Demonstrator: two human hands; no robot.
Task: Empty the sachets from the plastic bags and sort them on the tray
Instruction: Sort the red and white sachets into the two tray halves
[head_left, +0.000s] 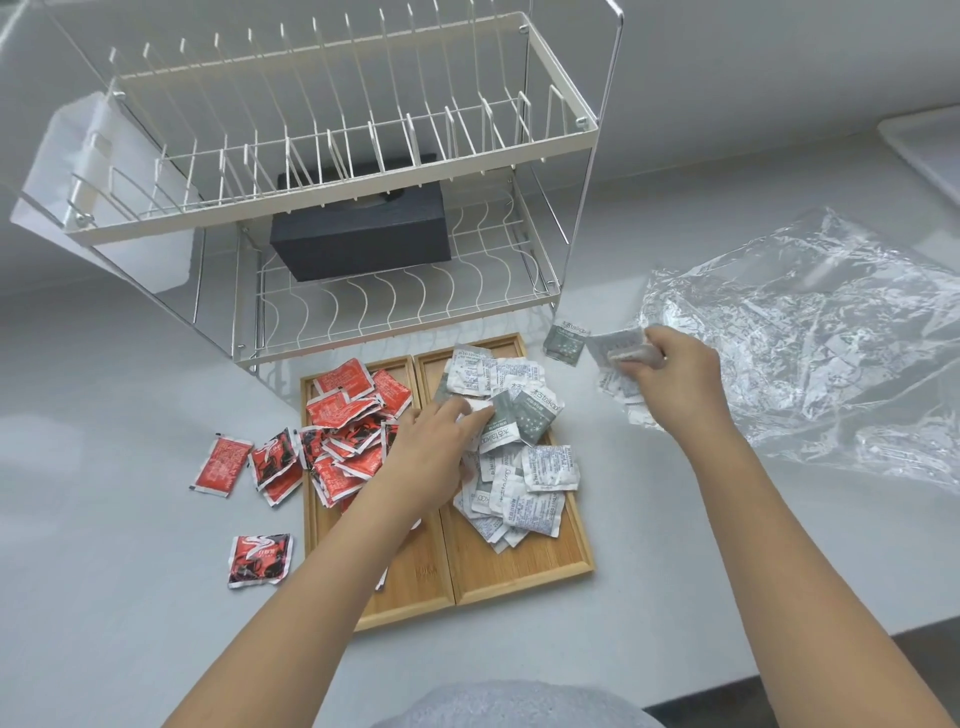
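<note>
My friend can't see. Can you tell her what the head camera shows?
Two hands sort sachets on a wooden tray: left hand on the white sachets, right hand gripping a few beside a clear plastic bag. Red sachets fill the tray's left half.

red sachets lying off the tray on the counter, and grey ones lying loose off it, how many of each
red sachets off the wooden tray, wholly on the counter: 3
grey sachets lying loose off it: 1
total: 4
More white-grey ones sit under the right hand, uncounted.
</note>
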